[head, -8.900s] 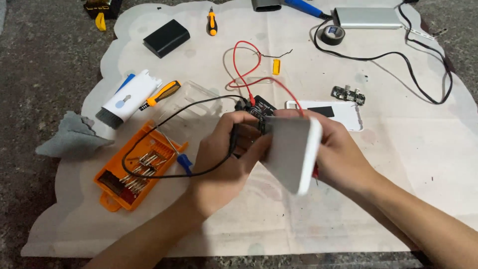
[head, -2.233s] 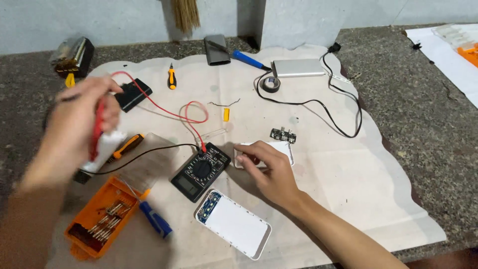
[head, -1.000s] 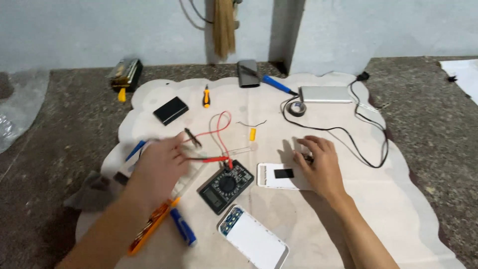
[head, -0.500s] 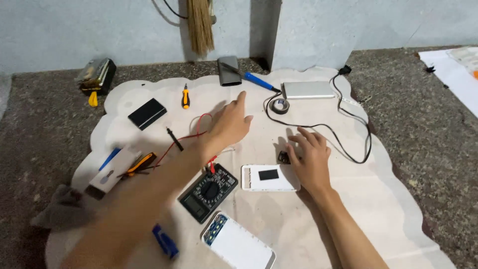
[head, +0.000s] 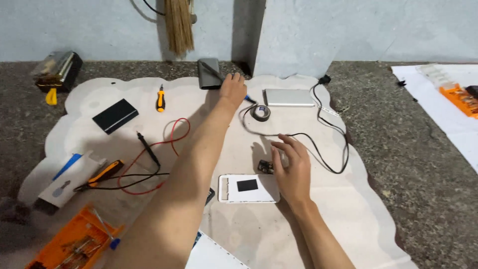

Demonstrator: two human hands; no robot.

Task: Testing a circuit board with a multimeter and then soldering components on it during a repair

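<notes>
Head view: left hand [head: 232,88] is now stretched further to upper centre, fingers curled onto the blue-handled tool [head: 247,98] beside the grey case [head: 209,73]. Right hand [head: 291,167] is kept spread over the small board [head: 265,167], centre.

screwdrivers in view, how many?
2. An orange-handled screwdriver lies upright on the cloth's far left; another lies by the white box at the left edge. More may hide under the left arm.

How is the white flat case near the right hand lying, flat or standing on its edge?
Flat. The white case lies broad side up on the cloth, its dark square patch facing the camera.
</notes>
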